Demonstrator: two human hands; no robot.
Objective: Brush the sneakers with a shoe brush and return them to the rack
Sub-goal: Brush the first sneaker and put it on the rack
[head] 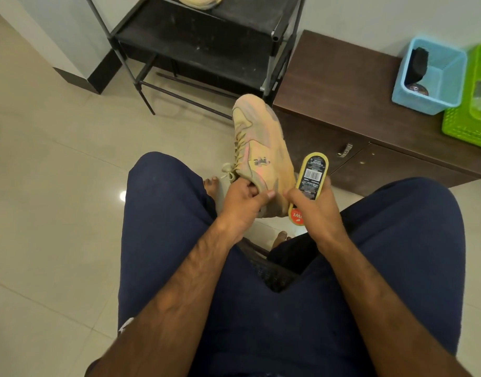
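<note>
Left hand (240, 198) pinches tan sneaker (261, 148) at collar, held above floor between knees. Right hand (312, 210) grips shoe brush (311, 176) against sneaker's side. Brushing underway, judging by contact. Second sneaker (201, 0) already on rack (206, 42); return pending.

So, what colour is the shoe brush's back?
The shoe brush is yellow with a black barcode label; head view.

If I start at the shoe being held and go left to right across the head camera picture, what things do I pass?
sneaker → shoe brush → cabinet handle → blue basket → green basket
</note>
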